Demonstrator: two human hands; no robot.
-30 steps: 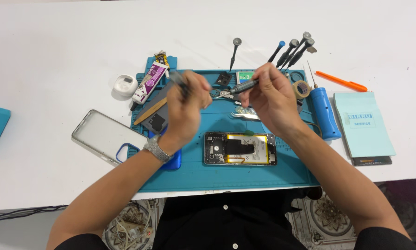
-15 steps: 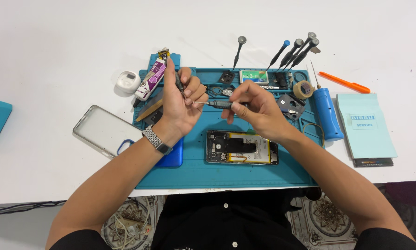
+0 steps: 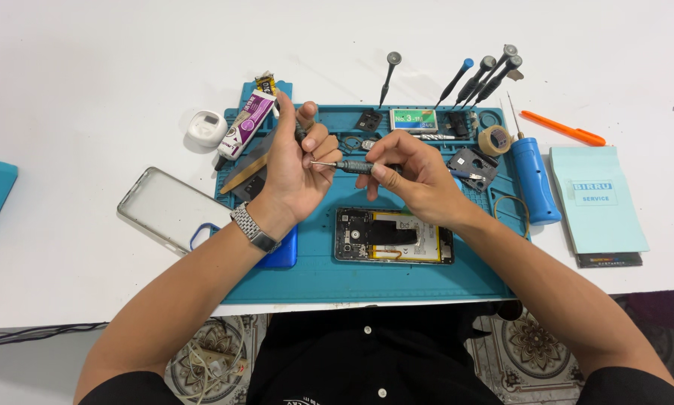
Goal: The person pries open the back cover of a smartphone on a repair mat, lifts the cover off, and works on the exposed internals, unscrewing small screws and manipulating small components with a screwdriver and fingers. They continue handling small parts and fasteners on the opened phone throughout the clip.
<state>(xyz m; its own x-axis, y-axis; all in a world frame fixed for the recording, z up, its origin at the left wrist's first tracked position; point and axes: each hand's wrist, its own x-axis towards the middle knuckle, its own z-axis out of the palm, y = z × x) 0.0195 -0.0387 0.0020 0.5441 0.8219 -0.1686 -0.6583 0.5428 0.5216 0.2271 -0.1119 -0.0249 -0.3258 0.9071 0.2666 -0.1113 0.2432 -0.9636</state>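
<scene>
Right hand [image 3: 416, 176] pinched shut around a small precision screwdriver [image 3: 356, 166], held above the blue work mat [image 3: 314, 281]. Long axis near level, tip pointing left toward the left hand [image 3: 296, 169], handle buried in the right fingers. Left hand curled closed, thumb and fingertips meeting just at the driver's tip; whether a tiny part sits between them, cannot tell. Both hands nearly touching, left hand nearer the tip, right hand nearer the handle. Opened phone [image 3: 393, 235] flat on the mat directly below, apart from both hands. 1 glue tube [image 3: 245, 124] just beyond the left hand.
</scene>
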